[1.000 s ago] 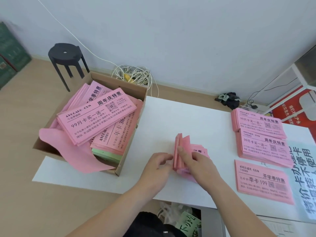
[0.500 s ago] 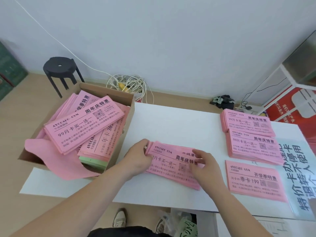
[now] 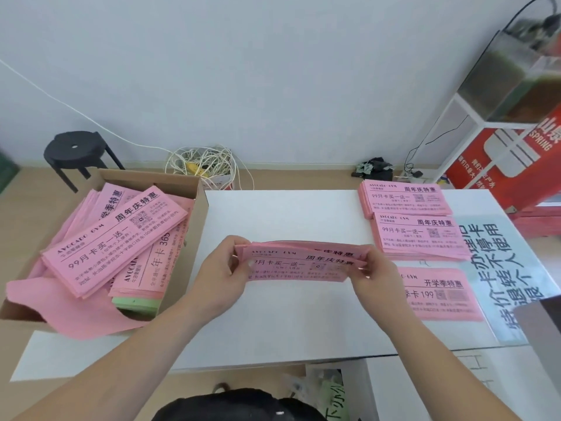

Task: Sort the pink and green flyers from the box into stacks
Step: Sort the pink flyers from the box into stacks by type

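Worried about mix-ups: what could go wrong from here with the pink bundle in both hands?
The pink bundle is fanned unevenly, gripped only at its ends by the left hand and right hand, so sheets may slip out. Its print matches the two far stacks, not the near stack; setting it there would mix types.

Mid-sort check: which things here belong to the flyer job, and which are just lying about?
Job: pink bundle gripped by left hand and right hand; cardboard box; green flyers inside it; sorted pink stacks on the table.
Lying about: black stool, cable tangle, red carton, printed sign.
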`<state>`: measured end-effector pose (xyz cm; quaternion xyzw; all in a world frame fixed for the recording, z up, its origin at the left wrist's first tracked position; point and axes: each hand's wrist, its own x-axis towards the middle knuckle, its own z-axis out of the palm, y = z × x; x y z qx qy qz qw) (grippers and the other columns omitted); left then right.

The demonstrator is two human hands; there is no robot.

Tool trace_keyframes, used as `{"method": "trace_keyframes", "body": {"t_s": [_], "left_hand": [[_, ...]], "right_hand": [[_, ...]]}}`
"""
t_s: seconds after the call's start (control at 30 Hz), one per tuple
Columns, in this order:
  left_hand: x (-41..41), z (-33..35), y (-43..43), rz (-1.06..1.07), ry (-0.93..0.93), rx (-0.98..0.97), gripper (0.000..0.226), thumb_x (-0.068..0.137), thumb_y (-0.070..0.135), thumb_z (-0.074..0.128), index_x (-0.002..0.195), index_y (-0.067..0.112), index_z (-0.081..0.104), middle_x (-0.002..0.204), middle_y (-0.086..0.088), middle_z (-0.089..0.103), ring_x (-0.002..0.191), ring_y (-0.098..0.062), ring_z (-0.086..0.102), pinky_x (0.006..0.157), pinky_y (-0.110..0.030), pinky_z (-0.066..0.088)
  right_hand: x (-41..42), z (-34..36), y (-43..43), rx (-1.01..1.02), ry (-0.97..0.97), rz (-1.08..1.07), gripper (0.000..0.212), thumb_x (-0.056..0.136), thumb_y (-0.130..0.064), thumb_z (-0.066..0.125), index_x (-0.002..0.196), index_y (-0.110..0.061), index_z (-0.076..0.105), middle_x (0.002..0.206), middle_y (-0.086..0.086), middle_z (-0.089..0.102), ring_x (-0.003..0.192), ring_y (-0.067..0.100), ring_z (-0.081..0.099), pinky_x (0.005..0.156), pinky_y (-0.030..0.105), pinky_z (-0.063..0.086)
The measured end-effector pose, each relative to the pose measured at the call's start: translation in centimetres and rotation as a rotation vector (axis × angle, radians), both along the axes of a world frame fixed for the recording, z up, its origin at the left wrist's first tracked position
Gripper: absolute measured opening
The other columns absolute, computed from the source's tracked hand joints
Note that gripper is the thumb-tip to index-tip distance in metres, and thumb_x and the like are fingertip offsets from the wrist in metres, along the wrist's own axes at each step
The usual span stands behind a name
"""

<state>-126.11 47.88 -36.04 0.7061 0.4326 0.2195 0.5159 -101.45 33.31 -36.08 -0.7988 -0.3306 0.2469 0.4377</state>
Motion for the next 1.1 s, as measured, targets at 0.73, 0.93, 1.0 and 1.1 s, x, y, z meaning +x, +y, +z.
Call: {"method": "trace_keyframes", "body": {"t_s": [0.73, 0.93, 1.0, 1.1], "left_hand": [[1.2, -3.0, -1.8, 0.148, -0.009, -0.173, 0.022, 0.089, 0.03, 0.076, 0.107, 0.028, 0.062, 0.098, 0.007, 0.069, 0.073, -0.001, 0.059, 0.066, -0.015, 0.049], [0.9, -2.4, -1.4, 0.13, 0.044, -0.143, 0.038, 0.079, 0.052, 0.082, 0.105, 0.034, 0.06, 0.095, 0.01, 0.064, 0.071, -0.01, 0.055, 0.065, -0.023, 0.048], [1.1, -1.8, -1.1, 0.102, 0.017, -0.157, 0.039, 0.081, 0.053, 0.08, 0.109, 0.035, 0.061, 0.099, 0.009, 0.066, 0.074, -0.011, 0.058, 0.067, -0.022, 0.049], [1.7, -1.0, -0.8, 0.105, 0.022, -0.215, 0.026, 0.093, 0.052, 0.067, 0.102, 0.029, 0.065, 0.097, 0.001, 0.068, 0.081, -0.02, 0.066, 0.067, -0.02, 0.047]], "right_hand": [[-1.9, -2.7, 0.6, -0.02, 0.578, -0.138, 0.062, 0.077, -0.072, 0.075, 0.112, -0.021, 0.068, 0.113, -0.008, 0.072, 0.114, 0.011, 0.06, 0.103, 0.036, 0.038], [-2.3, -2.9, 1.7, -0.025, 0.511, -0.26, 0.049, 0.088, -0.068, 0.064, 0.102, -0.021, 0.064, 0.108, -0.004, 0.064, 0.1, 0.009, 0.053, 0.088, 0.035, 0.033], [-2.3, -2.8, 2.0, -0.023, 0.503, -0.263, 0.052, 0.087, -0.071, 0.063, 0.104, -0.022, 0.063, 0.109, -0.005, 0.064, 0.1, 0.007, 0.054, 0.091, 0.035, 0.033], [-2.3, -2.8, 1.6, 0.037, 0.534, -0.151, 0.074, 0.071, -0.076, 0.077, 0.113, -0.017, 0.062, 0.111, -0.003, 0.067, 0.107, 0.016, 0.059, 0.097, 0.035, 0.039]]}}
